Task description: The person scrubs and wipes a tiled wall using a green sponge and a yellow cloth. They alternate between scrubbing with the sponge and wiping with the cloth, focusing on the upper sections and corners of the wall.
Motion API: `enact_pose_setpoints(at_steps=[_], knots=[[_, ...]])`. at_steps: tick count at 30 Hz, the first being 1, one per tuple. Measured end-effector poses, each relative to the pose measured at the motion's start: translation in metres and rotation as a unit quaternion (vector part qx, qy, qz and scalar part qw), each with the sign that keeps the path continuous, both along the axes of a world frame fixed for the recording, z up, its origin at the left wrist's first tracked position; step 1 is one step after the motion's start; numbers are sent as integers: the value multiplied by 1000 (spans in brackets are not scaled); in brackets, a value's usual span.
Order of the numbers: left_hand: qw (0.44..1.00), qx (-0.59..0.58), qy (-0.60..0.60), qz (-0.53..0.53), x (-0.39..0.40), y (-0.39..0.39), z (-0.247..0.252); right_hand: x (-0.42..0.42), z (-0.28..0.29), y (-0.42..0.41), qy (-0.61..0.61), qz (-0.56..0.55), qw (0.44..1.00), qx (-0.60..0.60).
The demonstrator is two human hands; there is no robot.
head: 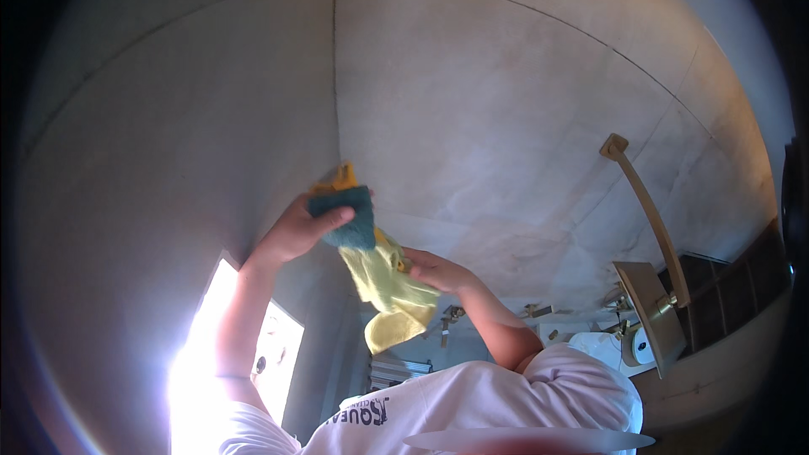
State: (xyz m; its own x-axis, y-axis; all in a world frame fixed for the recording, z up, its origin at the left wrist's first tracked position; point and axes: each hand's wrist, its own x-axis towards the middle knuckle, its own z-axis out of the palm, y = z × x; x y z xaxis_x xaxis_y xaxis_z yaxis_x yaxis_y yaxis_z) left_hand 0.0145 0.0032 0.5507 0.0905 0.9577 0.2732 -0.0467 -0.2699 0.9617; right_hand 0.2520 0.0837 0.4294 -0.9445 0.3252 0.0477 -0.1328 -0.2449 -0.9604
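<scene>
My left hand point(292, 230) grips a dark green scouring pad point(344, 218), with the thumb pressed on its face. An orange-yellow piece point(341, 178) sticks out beyond the pad; what it is stays unclear. Just to the right, my right hand point(439, 270) holds a crumpled yellow-green cloth point(385, 284) whose lower end hangs loose. A bit of orange-yellow shows by the right fingers, part of it hidden by cloth. Pad and cloth overlap in view. Both hands are raised in front of a pale grey panelled surface point(455, 107), close to a dark vertical joint.
On the right, a brass-coloured shower arm point(651, 215) carries a flat square shower head point(648, 316). White bathroom fixtures point(600, 346) and dark tiles point(733, 297) lie beyond. A bright opening point(208, 341) glares at lower left. Slatted metal point(398, 371) shows behind my white shirt point(480, 398).
</scene>
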Motion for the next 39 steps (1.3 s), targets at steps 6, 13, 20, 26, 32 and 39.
enact_pose_setpoints(at_steps=[6, 13, 20, 26, 32, 39], knots=[[999, 29, -10, -24, -4, 2, 5, 40, -16, 45, -113, -225, 968, -1], [942, 78, 304, 122, 1, -35, 28, 83, 154, 138, 258, -638, 717, 112], [734, 269, 592, 196, -10, -66, 34, 174, 300, 251, -135, -863, 47, 484], [708, 226, 652, 153, -12, -59, 33, 69, 322, 279, -118, -884, 64, 448], [658, 185, 696, 220, -13, -52, 20, -206, 307, 243, 73, -514, 223, 825], [612, 185, 725, 257, -16, -61, 16, -45, 346, 248, -113, -583, 62, 802]])
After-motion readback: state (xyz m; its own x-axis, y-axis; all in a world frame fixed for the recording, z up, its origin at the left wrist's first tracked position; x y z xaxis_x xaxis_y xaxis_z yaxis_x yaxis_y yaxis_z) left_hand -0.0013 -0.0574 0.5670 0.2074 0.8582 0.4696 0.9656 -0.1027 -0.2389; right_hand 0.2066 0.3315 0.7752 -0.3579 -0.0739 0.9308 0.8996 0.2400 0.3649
